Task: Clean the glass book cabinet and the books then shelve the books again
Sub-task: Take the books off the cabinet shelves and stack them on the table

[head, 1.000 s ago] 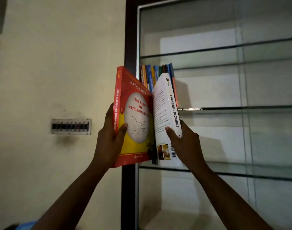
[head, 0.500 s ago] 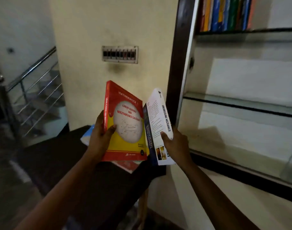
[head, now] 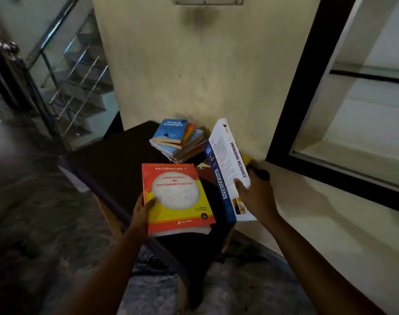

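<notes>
Two books hung over the dark table (head: 116, 155), left hand (head: 141, 215) pinching the red-and-yellow paperback (head: 178, 196) flat, right hand (head: 256, 197) clasping the white-and-blue textbook (head: 229, 162) upright.

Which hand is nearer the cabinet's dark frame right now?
Right. The right hand, gripping the Engineering Mechanics book, is close beside the cabinet frame; the left hand, holding the Mathematics book, is farther off.
</notes>
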Tool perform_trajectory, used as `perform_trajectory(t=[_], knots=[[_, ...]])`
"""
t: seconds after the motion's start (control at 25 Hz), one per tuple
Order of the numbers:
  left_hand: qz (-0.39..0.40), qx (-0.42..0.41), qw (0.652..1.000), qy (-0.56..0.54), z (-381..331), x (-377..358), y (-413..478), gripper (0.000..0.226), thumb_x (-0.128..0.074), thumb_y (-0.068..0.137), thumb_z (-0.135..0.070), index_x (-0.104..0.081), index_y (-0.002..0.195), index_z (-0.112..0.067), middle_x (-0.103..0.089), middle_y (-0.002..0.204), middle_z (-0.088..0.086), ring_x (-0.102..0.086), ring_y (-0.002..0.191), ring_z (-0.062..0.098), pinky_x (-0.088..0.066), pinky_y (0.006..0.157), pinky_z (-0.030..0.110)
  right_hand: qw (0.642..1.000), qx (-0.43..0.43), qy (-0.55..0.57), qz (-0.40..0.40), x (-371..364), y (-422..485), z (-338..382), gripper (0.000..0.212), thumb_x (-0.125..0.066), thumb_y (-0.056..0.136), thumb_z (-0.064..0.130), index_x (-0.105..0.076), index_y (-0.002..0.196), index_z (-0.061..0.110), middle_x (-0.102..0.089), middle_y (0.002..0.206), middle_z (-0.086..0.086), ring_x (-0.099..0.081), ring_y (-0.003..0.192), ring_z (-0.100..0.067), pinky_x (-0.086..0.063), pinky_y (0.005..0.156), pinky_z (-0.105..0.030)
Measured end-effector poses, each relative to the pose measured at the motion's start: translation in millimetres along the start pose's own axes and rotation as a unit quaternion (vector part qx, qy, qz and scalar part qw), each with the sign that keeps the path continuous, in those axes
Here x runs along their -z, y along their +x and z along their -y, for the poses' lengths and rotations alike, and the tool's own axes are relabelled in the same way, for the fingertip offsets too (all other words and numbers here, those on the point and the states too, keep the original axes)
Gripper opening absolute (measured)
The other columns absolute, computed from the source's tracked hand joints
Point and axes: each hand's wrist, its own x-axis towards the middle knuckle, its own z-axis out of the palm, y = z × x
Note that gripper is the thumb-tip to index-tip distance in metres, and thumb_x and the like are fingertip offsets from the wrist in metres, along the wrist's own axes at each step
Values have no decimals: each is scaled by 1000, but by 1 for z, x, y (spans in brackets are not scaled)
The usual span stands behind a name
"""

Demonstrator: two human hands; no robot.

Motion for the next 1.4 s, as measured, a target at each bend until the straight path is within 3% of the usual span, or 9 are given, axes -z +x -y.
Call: perform_trajectory(t=[0.12,0.24,0.32,0.48,0.68,0.88,1.08,1.28,1.4], knots=[[23,14,990,138,25,41,33,50,-54,91,-11,-38,138,-6,-49,133,24,-53,113,39,-47,90,49,999,-30,-26,11,-31,-3,13,37,-52,95,26,-50,129,12,-58,129,-7,-57,111,-26,-42,84,-26],[39,7,894,447,47,74,53,93,-50,71,-64,-39,139,-1,-44,137,26,-40,128,43,-35,105,46,998,-33,-36,28,-61,-9,26,38,-53,94,24,-50,129,11,-58,129,-7,-57,111,-28,-40,82,-25],[69,-26,863,500,28,60,31,86,-54,84,-57,-24,146,-6,-24,151,20,-22,140,37,-22,112,44,997,-43,-43,39,-75,-13,31,38,-52,94,26,-49,130,12,-59,128,-8,-58,110,-29,-42,87,-29],[186,109,973,82,-36,-16,-27,68,-48,84,-48,-23,146,-34,-43,134,-7,-42,128,23,-34,101,42,987,-47,-136,72,-98,-22,50,46,-50,94,30,-39,138,21,-61,122,-11,-58,107,-34,-46,85,-37],[105,91,987,-79,-33,-76,-28,38,-61,88,-22,-52,124,-19,-66,103,9,-63,90,24,-53,72,32,969,50,-221,100,-115,-37,57,49,-49,93,34,-35,139,27,-58,127,-5,-57,111,-29,-46,93,-37],[181,215,944,-173,-34,-75,16,32,-53,88,-28,-66,105,-4,-71,94,15,-69,78,27,-58,71,33,984,-48,92,148,-82,24,-12,65,-63,79,53,-50,134,20,-52,133,6,-47,124,-9,-37,100,-17],[250,252,927,-124,-43,-104,46,42,-43,92,-41,-62,105,-6,-70,99,21,-69,80,30,-57,73,40,859,-302,358,207,-84,60,-88,69,-78,63,49,-57,122,21,-63,121,-6,-58,113,-25,-43,102,-47],[156,156,972,87,-34,-127,78,33,-46,96,-36,-59,114,-12,-71,79,1,-67,62,6,-51,54,14,831,-326,449,24,-103,95,-119,55,-77,73,30,-56,122,18,-63,121,-10,-61,108,-29,-48,95,-49],[94,20,969,227,-18,-96,84,26,-52,95,-18,-58,120,-19,-64,103,-3,-61,90,6,-45,68,11,813,-367,451,-15,-120,136,-128,48,-70,82,28,-51,125,16,-58,121,-5,-60,103,-25,-53,81,-35]])
